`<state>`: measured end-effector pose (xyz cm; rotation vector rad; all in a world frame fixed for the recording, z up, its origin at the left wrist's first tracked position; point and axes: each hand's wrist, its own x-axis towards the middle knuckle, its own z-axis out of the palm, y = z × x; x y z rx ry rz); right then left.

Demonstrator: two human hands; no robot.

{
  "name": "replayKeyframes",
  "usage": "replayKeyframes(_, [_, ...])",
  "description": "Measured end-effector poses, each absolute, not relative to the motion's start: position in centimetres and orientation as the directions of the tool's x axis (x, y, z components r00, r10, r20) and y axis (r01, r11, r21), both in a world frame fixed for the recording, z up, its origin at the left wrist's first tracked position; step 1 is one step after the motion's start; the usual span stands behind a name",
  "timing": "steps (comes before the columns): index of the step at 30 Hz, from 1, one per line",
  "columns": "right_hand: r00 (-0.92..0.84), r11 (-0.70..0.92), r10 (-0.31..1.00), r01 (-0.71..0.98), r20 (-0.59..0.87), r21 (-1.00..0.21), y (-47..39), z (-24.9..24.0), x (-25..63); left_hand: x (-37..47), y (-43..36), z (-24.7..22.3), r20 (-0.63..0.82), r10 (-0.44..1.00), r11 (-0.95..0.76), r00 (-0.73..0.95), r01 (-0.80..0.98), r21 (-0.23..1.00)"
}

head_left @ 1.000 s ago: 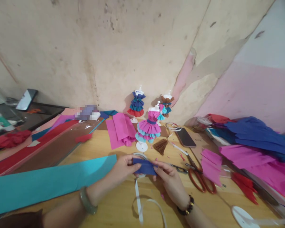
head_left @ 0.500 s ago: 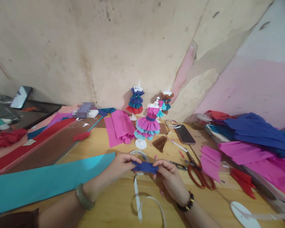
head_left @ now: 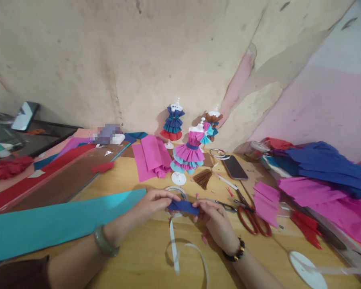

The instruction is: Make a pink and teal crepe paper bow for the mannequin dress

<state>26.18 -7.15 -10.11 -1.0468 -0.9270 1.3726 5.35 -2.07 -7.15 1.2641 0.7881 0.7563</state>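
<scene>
A small folded strip of dark blue crepe paper (head_left: 184, 206) stretches between my two hands above the wooden table. My left hand (head_left: 156, 204) pinches its left end between thumb and fingers. At the other end, the fingers of my right hand (head_left: 214, 216) are closed on the paper. Just behind and partly under the strip lies a roll of white tape (head_left: 184, 193), partly hidden. A loose white tape end (head_left: 173, 245) trails toward me. Beyond stands a miniature dress form in a pink and light-blue ruffled paper dress (head_left: 190, 151).
Two more dressed forms, one blue and red (head_left: 172, 122) and one brown (head_left: 214, 119), stand by the wall. Orange-handled scissors (head_left: 249, 220), a phone (head_left: 235, 167) and colored paper piles (head_left: 327, 164) lie right. A turquoise paper strip (head_left: 63, 224) lies left.
The view has tilted slightly, so the table things sit a little higher. Both hands still hold the blue paper; its left part looks more folded over.
</scene>
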Motion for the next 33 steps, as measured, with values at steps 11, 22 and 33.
replayKeyframes(11, [0.033, -0.088, 0.995, -0.111, -0.093, -0.990, -6.8, -10.3, 25.8, 5.8, -1.8, -7.8, -0.071, 0.886, 0.072, 0.459, 0.014, 0.997])
replayKeyframes(22, [-0.040, 0.016, 0.999, -0.087, 0.020, -0.996, -7.3, -11.1, 25.8, 6.1, -2.3, -7.2, -0.188, 0.846, 0.133, 0.499, 0.144, 0.981])
replayKeyframes(33, [-0.085, 0.044, 0.996, 0.108, 0.035, -0.993, -7.4, -10.8, 25.4, 6.6, -2.8, -8.2, -0.038, 0.842, -0.025, 0.538, 0.109, 0.994])
